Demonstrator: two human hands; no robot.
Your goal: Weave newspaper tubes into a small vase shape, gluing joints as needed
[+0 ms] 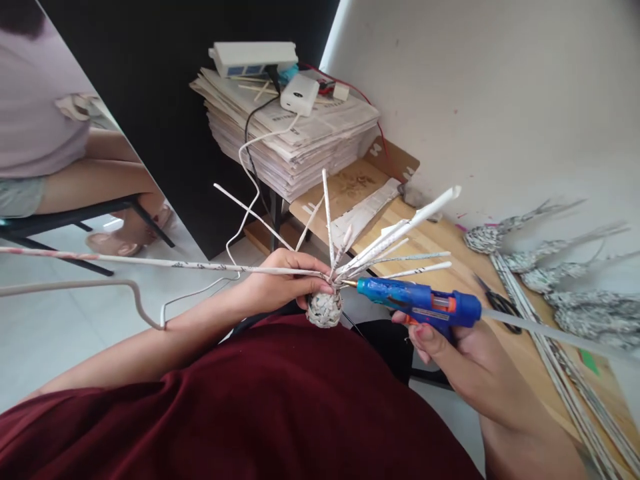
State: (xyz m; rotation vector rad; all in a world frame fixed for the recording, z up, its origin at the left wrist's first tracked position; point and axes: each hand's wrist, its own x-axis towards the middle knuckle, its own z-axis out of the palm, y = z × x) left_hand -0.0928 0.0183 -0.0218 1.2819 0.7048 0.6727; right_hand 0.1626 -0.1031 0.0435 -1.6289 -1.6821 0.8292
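Note:
My left hand [287,283] is closed on a small woven paper piece [325,310], a round ball of rolled newspaper with several paper sticks fanning out from its top. One long paper tube [165,263] runs from it across to the left edge, passing over my left hand. In my right hand [450,347] is a blue hot glue gun [420,300], a finger by its orange trigger. Its brass nozzle meets the base of the sticks, close to my left fingertips. A clear glue stick [540,325] sticks out of the gun's back.
Stacked newspapers [295,147] bear a white power strip [255,59] and a white device [300,95]. Several woven paper pieces [540,277], black scissors [503,307] and long paper tubes [555,367] lie on the wooden table [440,243]. At left, a seated person [50,120] shows in part.

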